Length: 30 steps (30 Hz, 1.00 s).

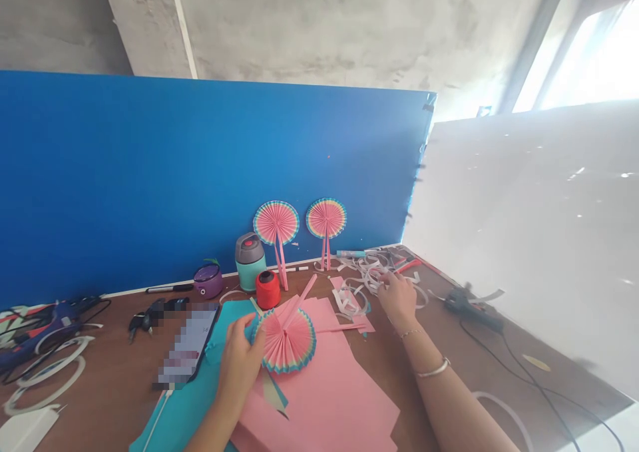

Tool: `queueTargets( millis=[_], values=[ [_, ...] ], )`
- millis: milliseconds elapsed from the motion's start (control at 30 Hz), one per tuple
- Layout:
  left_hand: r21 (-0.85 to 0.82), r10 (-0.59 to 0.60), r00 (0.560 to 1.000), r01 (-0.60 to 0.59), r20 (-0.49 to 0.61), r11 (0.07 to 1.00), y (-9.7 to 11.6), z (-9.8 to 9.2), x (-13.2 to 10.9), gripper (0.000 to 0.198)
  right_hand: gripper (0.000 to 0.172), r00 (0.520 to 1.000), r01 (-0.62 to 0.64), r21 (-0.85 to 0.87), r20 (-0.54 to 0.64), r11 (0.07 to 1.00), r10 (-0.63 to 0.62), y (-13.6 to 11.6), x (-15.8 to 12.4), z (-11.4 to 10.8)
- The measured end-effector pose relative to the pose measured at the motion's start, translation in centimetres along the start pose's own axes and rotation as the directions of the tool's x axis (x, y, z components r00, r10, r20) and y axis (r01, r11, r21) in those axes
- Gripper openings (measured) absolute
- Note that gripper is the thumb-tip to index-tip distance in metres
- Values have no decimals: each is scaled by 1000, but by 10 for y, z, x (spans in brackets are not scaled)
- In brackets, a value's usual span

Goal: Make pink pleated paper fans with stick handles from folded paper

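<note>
My left hand (239,352) is closed on the left edge of a round, pleated paper fan (292,349), pink with yellow and blue at the rim. Two pink paper handles stick out from it, one upward and one to the right. The fan lies over a stack of pink paper sheets (329,385). Over on the right, my right hand (399,300) reaches into a heap of curled white strips (367,275). Its fingers are bent, and whatever lies between them is hidden.
Two finished-looking fans (276,222) stand against the blue partition (150,172). Before them are a teal-and-grey jar (250,265), a red spool (268,291) and a purple pot (208,281). A phone (190,345) lies on teal paper (174,405). Cables (519,359) cross the right side.
</note>
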State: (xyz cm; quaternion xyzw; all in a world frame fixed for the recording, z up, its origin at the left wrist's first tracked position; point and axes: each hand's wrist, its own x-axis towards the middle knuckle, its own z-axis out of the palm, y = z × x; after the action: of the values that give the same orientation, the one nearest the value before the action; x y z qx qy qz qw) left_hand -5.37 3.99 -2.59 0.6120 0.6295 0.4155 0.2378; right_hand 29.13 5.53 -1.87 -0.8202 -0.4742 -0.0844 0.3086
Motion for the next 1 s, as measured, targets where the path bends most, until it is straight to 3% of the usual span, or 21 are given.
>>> queueTargets(
  millis=[100, 200, 367, 500, 667, 733, 833, 900, 1000],
  values=[
    [20, 16, 1000, -17, 7, 1000, -1, 1, -1, 51, 29, 999, 46, 10, -20, 999, -46, 0, -4, 7],
    [8, 49, 999, -49, 2, 999, 1, 0, -2, 48, 25, 985, 169, 62, 30, 984, -172, -4, -8, 10],
    [-16, 103, 995, -103, -5, 995, 2, 1, -4, 41, 24, 866, 390, 202, 251, 899, -432, -9, -15, 15],
    [-29, 115, 993, -115, 1, 993, 1, 2, -3, 38, 20, 838, 382, 217, 329, 898, -436, -7, -20, 19],
    [-51, 136, 991, -135, 5, 989, 0, 2, -5, 35, 5, 842, 339, 293, 330, 894, -427, -13, -21, 15],
    [-61, 149, 989, -149, 1, 987, 0, 3, -5, 34, 6, 836, 328, 353, 324, 876, -443, -21, -23, 9],
    [-81, 173, 985, -172, 6, 982, 1, 3, -6, 31, 17, 824, 222, 569, 324, 792, -464, -34, -27, 0],
    [-97, 204, 979, -201, 14, 975, 3, 3, -9, 29, 27, 813, -22, 799, 364, 601, -454, -41, -30, -5],
    [-94, 257, 965, -251, 52, 963, 7, 2, -14, 27, 51, 814, -297, 906, 406, 303, -416, -47, -33, -8]
  ],
)
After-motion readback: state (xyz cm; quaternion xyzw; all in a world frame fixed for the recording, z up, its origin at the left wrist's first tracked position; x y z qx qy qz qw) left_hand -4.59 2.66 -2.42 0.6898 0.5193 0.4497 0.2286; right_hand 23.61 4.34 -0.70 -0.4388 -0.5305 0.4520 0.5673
